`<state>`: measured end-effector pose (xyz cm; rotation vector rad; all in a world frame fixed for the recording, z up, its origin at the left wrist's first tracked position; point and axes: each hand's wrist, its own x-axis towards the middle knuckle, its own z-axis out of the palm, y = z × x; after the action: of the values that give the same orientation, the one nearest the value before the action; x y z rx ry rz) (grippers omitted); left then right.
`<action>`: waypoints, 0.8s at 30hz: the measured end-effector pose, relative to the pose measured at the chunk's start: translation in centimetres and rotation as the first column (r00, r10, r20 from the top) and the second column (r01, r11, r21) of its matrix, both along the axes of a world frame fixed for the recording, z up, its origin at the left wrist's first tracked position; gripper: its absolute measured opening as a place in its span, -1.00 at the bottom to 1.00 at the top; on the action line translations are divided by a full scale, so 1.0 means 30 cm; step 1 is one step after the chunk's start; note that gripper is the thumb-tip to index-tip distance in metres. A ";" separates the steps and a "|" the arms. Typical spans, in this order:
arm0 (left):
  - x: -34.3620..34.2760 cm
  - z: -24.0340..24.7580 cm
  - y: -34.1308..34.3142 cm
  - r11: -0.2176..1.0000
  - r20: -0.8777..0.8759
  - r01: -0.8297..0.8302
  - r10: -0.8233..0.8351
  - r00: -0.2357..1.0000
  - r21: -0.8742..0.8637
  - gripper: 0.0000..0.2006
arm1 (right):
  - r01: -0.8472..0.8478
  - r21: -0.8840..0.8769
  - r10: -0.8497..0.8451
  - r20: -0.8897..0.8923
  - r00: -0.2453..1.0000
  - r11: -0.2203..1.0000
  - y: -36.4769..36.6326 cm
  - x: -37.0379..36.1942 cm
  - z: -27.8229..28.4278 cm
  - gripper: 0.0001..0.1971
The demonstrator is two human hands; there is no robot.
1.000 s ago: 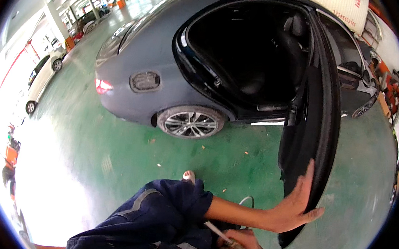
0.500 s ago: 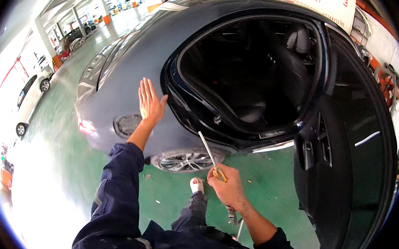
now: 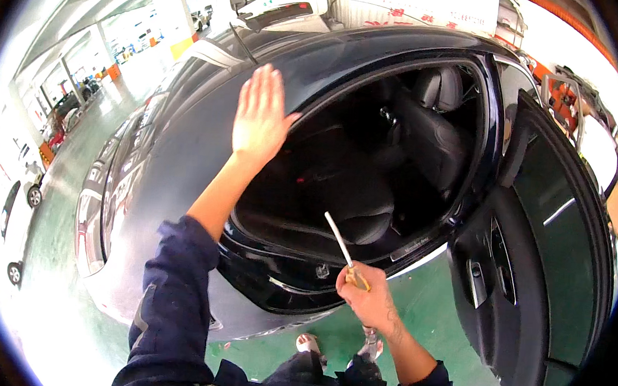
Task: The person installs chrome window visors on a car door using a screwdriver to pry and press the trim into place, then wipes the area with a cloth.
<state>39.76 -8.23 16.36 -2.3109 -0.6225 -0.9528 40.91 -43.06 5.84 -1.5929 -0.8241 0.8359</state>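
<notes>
The car (image 3: 176, 164) in front of you had a rounded body: its rear side was grey and rather dull, while the frame around the door opening was black and glossy. Inside, the seat (image 3: 436, 144) was black and smooth, with padded, curved shapes. The door (image 3: 516, 276) stood open on your right, with a black inner panel and a dark, bent window (image 3: 554, 229). The floor (image 3: 423, 295) was green.

The tool (image 3: 344, 248) was slim: a straight, pale rod with a short yellow handle. Your right hand (image 3: 371, 299) was wrapped around this handle, so the rod came out beyond the fingers and pointed up and to the left. Its tip was in front of the dark interior, well apart from your left hand (image 3: 262, 119).

This left hand was flat, the four fingers straight and near to one another, the thumb spread out to the right. It held nothing. It was over the car, beside the upper edge of the door opening; whether the palm touched the surface, I could not tell. Your sleeve (image 3: 176, 284) on this arm was of dark blue cloth, with folds.
</notes>
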 end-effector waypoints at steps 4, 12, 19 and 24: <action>0.278 0.147 0.054 0.989 0.054 0.109 -0.115 0.992 0.102 -0.08 | -0.022 0.061 0.028 -0.090 0.996 0.998 0.110 0.119 0.042 -0.95; -0.233 -0.161 -0.040 0.978 0.125 -0.106 0.130 0.984 -0.182 0.01 | -0.292 -0.011 0.292 -0.002 0.957 0.956 0.149 0.273 0.068 -0.94; -0.652 -0.492 -0.068 0.894 0.134 -0.432 0.446 0.885 -0.120 -0.08 | -0.547 -0.129 0.553 0.009 0.833 0.827 0.204 0.301 0.030 -0.89; -0.352 -0.296 -0.033 0.953 0.114 -0.298 0.303 0.946 -0.063 -0.12 | -0.565 -0.118 0.566 -0.030 0.824 0.817 0.215 0.328 -0.019 -0.89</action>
<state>29.18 -9.23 7.47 -2.1245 -1.0249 -0.9455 50.76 -36.62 5.28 -1.4639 -1.3079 1.3262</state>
